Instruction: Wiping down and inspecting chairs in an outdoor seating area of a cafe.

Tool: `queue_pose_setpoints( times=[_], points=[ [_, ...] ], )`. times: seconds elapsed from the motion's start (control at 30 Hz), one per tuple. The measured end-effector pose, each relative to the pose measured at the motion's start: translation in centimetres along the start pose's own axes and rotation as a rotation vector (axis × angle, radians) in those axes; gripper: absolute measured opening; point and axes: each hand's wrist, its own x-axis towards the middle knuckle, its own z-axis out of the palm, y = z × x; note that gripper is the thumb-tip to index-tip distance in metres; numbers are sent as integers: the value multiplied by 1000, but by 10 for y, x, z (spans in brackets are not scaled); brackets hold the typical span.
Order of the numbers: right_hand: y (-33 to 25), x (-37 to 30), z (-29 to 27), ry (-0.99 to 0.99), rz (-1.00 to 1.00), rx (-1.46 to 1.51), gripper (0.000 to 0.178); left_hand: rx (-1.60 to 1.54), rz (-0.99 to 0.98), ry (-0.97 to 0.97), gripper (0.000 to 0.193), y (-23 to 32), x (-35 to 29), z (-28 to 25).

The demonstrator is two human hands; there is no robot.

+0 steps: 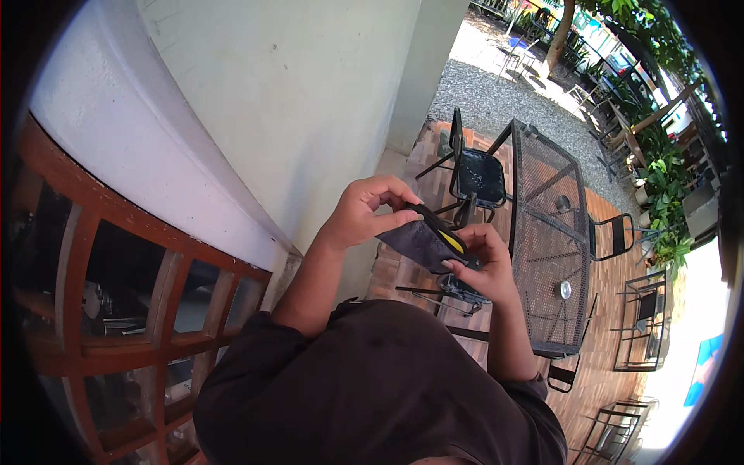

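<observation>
In front of my torso I hold a small dark grey pouch (413, 246) with a black edge along its upper side. The pouch's mouth gapes a little, and a yellow strip (451, 241) shows in it; whether this is a lining or a thing inside I cannot tell. My left hand (366, 211) pinches the black edge at one end between thumb and fingers. At the other end my right hand (486, 263) grips the pouch's corner, its fingers curled and its thumb low on the side.
To the right stands a black metal mesh table (550, 232) bearing two ashtray-like round things, the nearer a metal dish (562, 290). Black chairs (479, 177) surround it on a wood-patterned floor. A pale wall (287, 85) and a brown-framed window (163, 310) are at my left.
</observation>
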Motion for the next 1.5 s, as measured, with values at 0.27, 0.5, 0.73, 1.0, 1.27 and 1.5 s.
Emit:
queue_pose_setpoints(
  times=[0.27, 0.5, 0.73, 1.0, 1.27, 1.5],
  points=[
    [9, -2, 5, 115, -62, 14, 26, 57, 35, -47, 25, 1, 2, -1],
    [12, 2, 4, 0, -53, -99, 20, 49, 57, -65, 25, -8, 2, 5],
    [10, 1, 0, 8, -101, -213, 11, 178, 71, -38, 22, -10, 4, -4],
    [13, -6, -5, 41, -90, -196, 11, 115, 22, 10, 16, -26, -1, 0],
    [25, -10, -6, 146, -17, -142, 17, 168, -3, 1, 13, -21, -3, -3],
    [30, -13, -8, 122, -10, -35, 17, 84, -143, -68, 22, -18, -8, -7]
  ],
)
